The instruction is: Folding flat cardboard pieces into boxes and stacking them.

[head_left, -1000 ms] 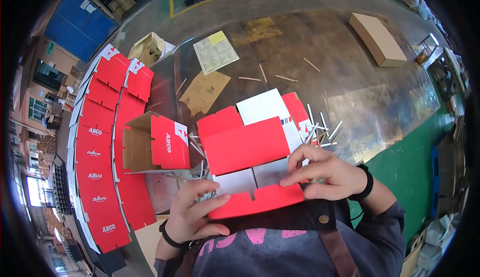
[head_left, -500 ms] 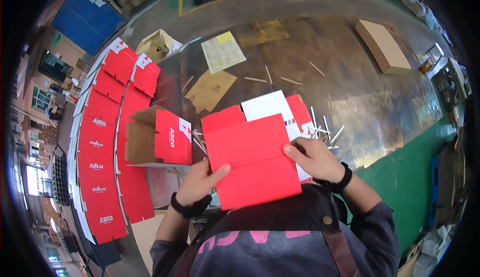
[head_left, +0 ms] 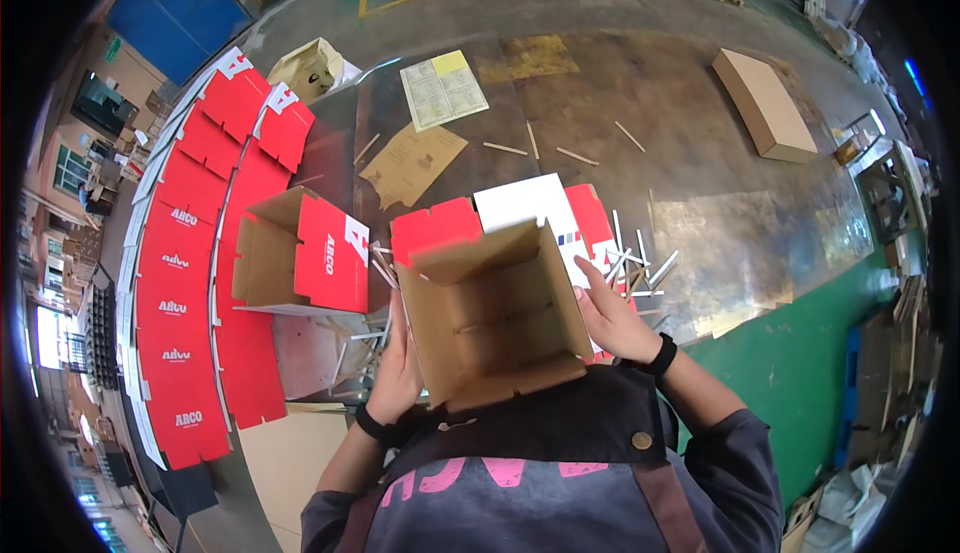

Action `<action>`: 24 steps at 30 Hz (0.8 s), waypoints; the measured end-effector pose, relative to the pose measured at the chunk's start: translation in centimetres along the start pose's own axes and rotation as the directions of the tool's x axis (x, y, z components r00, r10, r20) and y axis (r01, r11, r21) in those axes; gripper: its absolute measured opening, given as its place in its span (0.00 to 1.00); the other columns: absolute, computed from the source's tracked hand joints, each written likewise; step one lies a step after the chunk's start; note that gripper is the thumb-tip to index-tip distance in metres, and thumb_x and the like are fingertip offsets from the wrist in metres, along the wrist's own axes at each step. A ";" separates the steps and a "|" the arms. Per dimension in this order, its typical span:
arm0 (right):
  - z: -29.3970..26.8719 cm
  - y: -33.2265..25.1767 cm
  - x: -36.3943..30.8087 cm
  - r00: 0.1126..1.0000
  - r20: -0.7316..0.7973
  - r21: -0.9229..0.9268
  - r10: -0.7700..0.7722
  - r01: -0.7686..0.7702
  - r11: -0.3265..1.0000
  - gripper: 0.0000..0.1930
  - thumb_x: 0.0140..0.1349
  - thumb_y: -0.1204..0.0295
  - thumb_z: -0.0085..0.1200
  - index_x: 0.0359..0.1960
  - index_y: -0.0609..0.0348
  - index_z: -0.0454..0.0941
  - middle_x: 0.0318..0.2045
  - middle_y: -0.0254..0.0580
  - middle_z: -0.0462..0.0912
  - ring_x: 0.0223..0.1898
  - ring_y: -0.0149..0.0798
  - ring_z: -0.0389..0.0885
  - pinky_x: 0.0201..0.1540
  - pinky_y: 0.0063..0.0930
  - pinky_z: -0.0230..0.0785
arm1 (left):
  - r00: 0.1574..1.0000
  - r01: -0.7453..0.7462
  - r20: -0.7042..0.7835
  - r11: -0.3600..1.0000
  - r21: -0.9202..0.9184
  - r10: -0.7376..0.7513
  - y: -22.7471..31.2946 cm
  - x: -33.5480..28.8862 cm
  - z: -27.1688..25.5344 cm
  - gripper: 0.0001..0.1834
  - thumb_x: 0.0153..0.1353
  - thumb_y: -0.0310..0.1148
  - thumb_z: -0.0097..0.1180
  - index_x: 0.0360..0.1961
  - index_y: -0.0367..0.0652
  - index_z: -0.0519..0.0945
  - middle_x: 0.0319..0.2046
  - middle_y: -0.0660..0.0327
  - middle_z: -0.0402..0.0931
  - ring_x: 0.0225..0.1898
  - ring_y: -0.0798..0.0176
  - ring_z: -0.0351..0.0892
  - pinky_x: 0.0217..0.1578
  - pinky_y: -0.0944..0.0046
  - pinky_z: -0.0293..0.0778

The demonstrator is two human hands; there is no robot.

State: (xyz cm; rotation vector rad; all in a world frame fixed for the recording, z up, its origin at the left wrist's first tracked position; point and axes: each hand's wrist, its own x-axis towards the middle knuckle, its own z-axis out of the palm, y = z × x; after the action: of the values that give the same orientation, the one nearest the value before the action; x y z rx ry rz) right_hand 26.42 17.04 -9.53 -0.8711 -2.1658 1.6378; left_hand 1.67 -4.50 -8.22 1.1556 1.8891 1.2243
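Cardboard box (head_left: 490, 303) has just been turned around: half a second ago a big, smooth red side was facing up, and now its brown inside is looking up. You can see tall walls and a floor in it, so it seems to have its full box shape, with room inside. It is at the near edge of the worktop (head_left: 620, 83), right by the person's belly.

The left hand (head_left: 397, 373) lies along the box's left wall. Its fingers look straight, but I cannot tell if they grip tight. The right hand (head_left: 615, 318) is on the other side, by the right wall. Its fingers are spread out and not curled around anything.

Just past the box lie flat red cardboard (head_left: 440, 228) and a white sheet (head_left: 520, 200). Little sticks (head_left: 663, 266) make a messy pile to the right. Near the worktop's left edge sits a red and white box (head_left: 333, 268) with its open side facing left. Papers (head_left: 445, 90) lie toward the far left corner, and a long brown box (head_left: 762, 108) is near the far right corner.
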 end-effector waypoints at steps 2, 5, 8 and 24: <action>-0.9 -2.7 0.2 0.996 -0.030 -0.222 -0.085 0.077 0.972 0.33 0.75 0.62 0.43 0.74 0.59 0.44 0.52 0.56 0.79 0.34 0.44 0.84 0.41 0.35 0.75 | 0.994 -0.097 -0.026 0.960 0.263 0.108 2.4 0.3 -0.8 0.33 0.69 0.30 0.44 0.74 0.43 0.52 0.46 0.46 0.77 0.42 0.44 0.82 0.43 0.54 0.76; -3.1 -7.0 0.4 0.931 0.177 -0.668 -0.320 0.352 0.655 0.29 0.63 0.72 0.49 0.68 0.52 0.62 0.39 0.49 0.78 0.29 0.44 0.83 0.32 0.35 0.77 | 0.968 -0.252 0.179 0.695 0.673 0.177 6.6 1.5 -2.9 0.31 0.52 0.24 0.54 0.61 0.50 0.74 0.26 0.53 0.76 0.29 0.46 0.80 0.29 0.48 0.76; -3.1 -9.6 0.5 0.907 0.341 -0.847 -0.247 0.411 0.337 0.13 0.54 0.74 0.53 0.42 0.55 0.79 0.31 0.45 0.75 0.29 0.42 0.83 0.29 0.35 0.77 | 0.928 -0.343 0.370 0.503 0.793 0.051 5.9 2.6 -4.1 0.16 0.51 0.24 0.56 0.43 0.44 0.80 0.28 0.51 0.78 0.29 0.47 0.81 0.30 0.50 0.78; -1.3 -3.4 0.1 0.888 -0.247 -0.596 -0.388 0.176 0.783 0.20 0.44 0.84 0.54 0.41 0.56 0.82 0.29 0.42 0.75 0.35 0.49 0.77 0.40 0.40 0.70 | 0.948 -0.315 0.213 0.626 0.713 0.235 5.0 3.1 -3.5 0.34 0.49 0.24 0.59 0.61 0.45 0.68 0.34 0.49 0.79 0.34 0.46 0.81 0.33 0.49 0.77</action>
State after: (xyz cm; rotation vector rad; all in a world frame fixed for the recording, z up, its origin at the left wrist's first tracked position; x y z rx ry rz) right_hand 26.03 17.51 -5.95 -0.8386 -2.3794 0.6223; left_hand -0.90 -2.16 -2.36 1.9540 2.2595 0.4591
